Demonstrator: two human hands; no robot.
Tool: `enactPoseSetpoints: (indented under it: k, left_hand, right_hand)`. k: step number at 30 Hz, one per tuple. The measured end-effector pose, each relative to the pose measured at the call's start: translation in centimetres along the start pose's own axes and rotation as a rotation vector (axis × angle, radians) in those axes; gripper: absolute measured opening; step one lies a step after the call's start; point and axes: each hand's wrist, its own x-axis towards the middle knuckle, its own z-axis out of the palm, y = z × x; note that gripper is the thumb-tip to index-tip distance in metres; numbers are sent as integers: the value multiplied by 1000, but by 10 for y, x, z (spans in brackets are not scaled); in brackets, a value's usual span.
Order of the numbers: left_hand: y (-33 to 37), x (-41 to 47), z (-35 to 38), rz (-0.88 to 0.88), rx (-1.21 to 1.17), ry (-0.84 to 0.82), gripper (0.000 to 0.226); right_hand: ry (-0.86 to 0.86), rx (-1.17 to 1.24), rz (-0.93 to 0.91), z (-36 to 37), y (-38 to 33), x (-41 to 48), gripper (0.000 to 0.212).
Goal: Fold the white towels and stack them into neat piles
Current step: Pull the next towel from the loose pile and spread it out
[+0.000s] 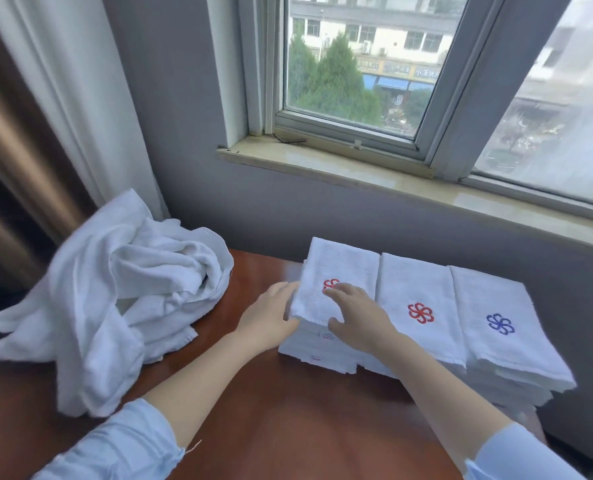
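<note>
Three piles of folded white towels stand side by side on the brown table [288, 410]. The left pile [340, 268] carries a red flower logo, the middle pile [416, 292] a red one too, and the right pile [502, 334] a blue one. My left hand [270, 317] presses flat against the left side of the left pile's top towel. My right hand [357, 313] lies on top of that same towel, fingers spread and partly covering its logo. A heap of unfolded white towels [115, 296] lies at the table's left end.
A grey wall and a stone window sill [392, 178] run behind the table. Curtains [45, 116] hang at the left, close to the unfolded heap. The table's near part shows bare wood between my forearms.
</note>
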Motion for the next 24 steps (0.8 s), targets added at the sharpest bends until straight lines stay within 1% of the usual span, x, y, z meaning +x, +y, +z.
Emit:
enactPoseSetpoints:
  k: [3, 6, 9, 12, 14, 18, 22, 24]
  left_hand:
    - [-18, -34, -13, -86, -23, 71, 75]
    - [-40, -71, -26, -195, -54, 182, 76]
    - [-65, -106, -41, -295, -69, 274, 75]
    - [-93, -133, -60, -389, -95, 313, 77]
    - [-112, -146, -74, -435, -90, 322, 78]
    - [-155, -154, -97, -448, -67, 341, 74]
    - [-214, -146, -125, -508, -100, 315, 77]
    - [-251, -140, -140, -510, -92, 323, 73]
  right_hand:
    - [9, 14, -123, 3, -28, 3, 57]
    - [21, 48, -227, 12, -61, 9, 57]
    - [-13, 50, -303, 22, -96, 12, 59]
    - [-34, 57, -360, 29, -129, 16, 60]
    - [-38, 53, -376, 31, -150, 21, 60]
    - [-38, 61, -387, 39, -193, 40, 60]
    - [-36, 110, -353, 58, -244, 72, 60]
    - [-47, 130, -322, 72, -274, 92, 59]
